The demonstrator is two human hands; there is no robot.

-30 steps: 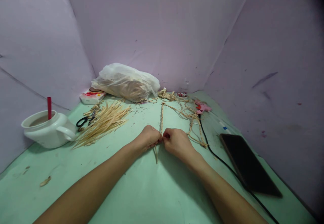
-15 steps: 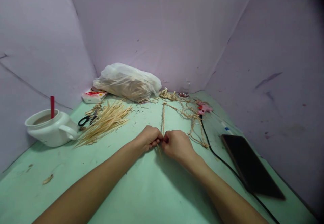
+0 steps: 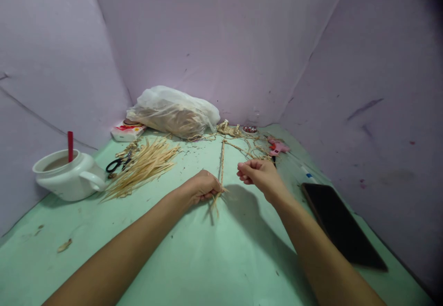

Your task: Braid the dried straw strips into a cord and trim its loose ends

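Observation:
My left hand (image 3: 202,187) rests on the green table (image 3: 214,260), its fingers pinched on the near end of a braided straw cord (image 3: 222,163). The cord runs away from me toward the back wall, and loose strand ends fan out just under my fingers. My right hand (image 3: 259,175) hovers a little to the right of the cord, raised off the table. Its fingers are curled in and I see nothing in them.
A pile of straw strips (image 3: 143,167) and black scissors (image 3: 116,164) lie at left, beside a white pot (image 3: 69,179) with a red stick. A plastic bag (image 3: 173,112), tangled braids (image 3: 258,151), a pink glue gun (image 3: 278,147), a black cable and a dark tablet (image 3: 341,225) lie behind and right.
My right hand has let go of the cord and moved up and to the right. My left hand has kept its grip in place.

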